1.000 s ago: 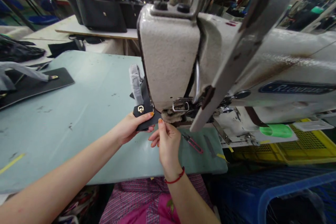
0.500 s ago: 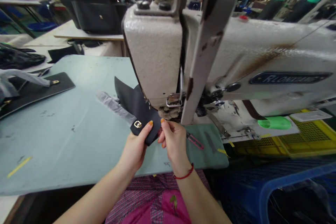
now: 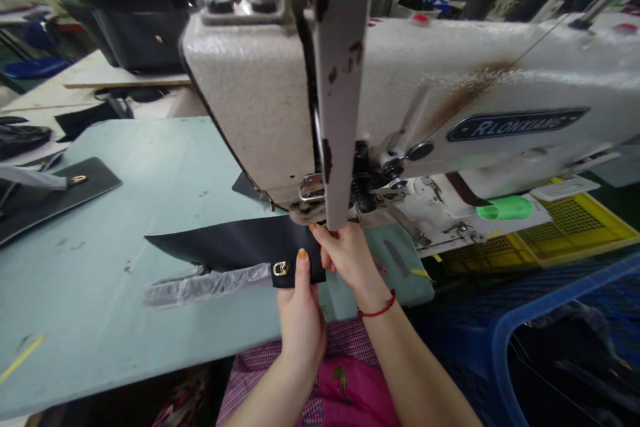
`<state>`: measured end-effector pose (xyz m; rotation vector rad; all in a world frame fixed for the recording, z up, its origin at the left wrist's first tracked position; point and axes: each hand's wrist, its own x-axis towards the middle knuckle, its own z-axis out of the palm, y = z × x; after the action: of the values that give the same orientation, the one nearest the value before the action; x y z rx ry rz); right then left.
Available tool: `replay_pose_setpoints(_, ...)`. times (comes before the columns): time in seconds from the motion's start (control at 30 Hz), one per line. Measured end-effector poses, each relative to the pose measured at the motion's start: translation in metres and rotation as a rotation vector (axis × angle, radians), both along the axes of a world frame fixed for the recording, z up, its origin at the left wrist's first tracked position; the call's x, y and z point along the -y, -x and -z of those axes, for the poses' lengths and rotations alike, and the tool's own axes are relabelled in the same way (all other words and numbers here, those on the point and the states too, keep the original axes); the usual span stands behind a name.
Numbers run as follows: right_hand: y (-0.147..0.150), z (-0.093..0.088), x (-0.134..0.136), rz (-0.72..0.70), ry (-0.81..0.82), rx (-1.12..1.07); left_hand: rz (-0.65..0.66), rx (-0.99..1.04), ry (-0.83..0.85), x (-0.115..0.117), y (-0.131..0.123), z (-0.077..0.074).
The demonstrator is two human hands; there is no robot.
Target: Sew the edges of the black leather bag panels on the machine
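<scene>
A black leather bag panel (image 3: 235, 240) lies under the head of the sewing machine (image 3: 245, 107), its long curved end stretching left over the table. My left hand (image 3: 303, 313) is closed on the panel's near edge, thumb on top beside a gold metal buckle (image 3: 281, 269). From that buckle a strap wrapped in clear plastic (image 3: 210, 285) runs left. My right hand (image 3: 350, 257) pinches the panel's right edge, close by the presser foot area, which the machine head and lever partly hide. Pink-handled snips (image 3: 383, 267) show slightly behind my right hand.
Another black panel with a wrapped strap (image 3: 65, 197) lies at the table's left. Black bags (image 3: 145, 33) stand behind on a board. To the right are a blue crate (image 3: 500, 347) with dark pieces inside and a yellow crate (image 3: 575, 227). The pale green tabletop (image 3: 150, 167) surrounds the machine.
Both hands have turned the panel, so its length and strap now point left instead of up-left. My left hand moved right, nearer the right hand. The camera view has shifted too.
</scene>
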<state>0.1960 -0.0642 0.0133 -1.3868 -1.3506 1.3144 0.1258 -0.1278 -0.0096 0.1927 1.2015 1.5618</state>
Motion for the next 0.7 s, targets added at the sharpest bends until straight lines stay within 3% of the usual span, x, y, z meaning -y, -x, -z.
replay_pose_setpoints(0.17,-0.004,-0.003,0.001,-0.011,-0.074,0.102,0.041,-0.089,-0.038,-0.003,-0.008,0.004)
replay_pose_setpoints(0.33,-0.032,0.013,0.024,0.039,-0.130,0.174,0.398,-0.222,0.133,0.024,0.009,0.018)
replay_pose_setpoints(0.43,-0.063,0.041,0.044,0.143,-0.263,0.425,0.684,-0.362,0.047,0.051,0.048,0.003)
replay_pose_setpoints(0.5,-0.082,0.062,0.053,0.120,-0.355,0.676,0.928,-0.599,-0.204,0.056,0.085,-0.024)
replay_pose_setpoints(0.53,-0.088,0.072,0.057,0.093,-0.384,0.787,0.905,-0.753,-0.340,0.050,0.104,-0.039)
replay_pose_setpoints(0.6,-0.094,0.087,0.061,0.047,-0.425,0.985,0.632,-1.099,-0.475,0.019,0.137,-0.070)
replay_pose_setpoints(0.63,-0.094,0.092,0.061,0.034,-0.442,1.071,0.478,-1.257,-0.470,-0.006,0.148,-0.082)
replay_pose_setpoints(0.67,-0.093,0.096,0.060,0.023,-0.461,1.147,0.403,-1.398,-0.447,-0.034,0.155,-0.091)
replay_pose_setpoints(0.7,-0.092,0.099,0.059,0.011,-0.482,1.212,0.410,-1.532,-0.454,-0.065,0.158,-0.096)
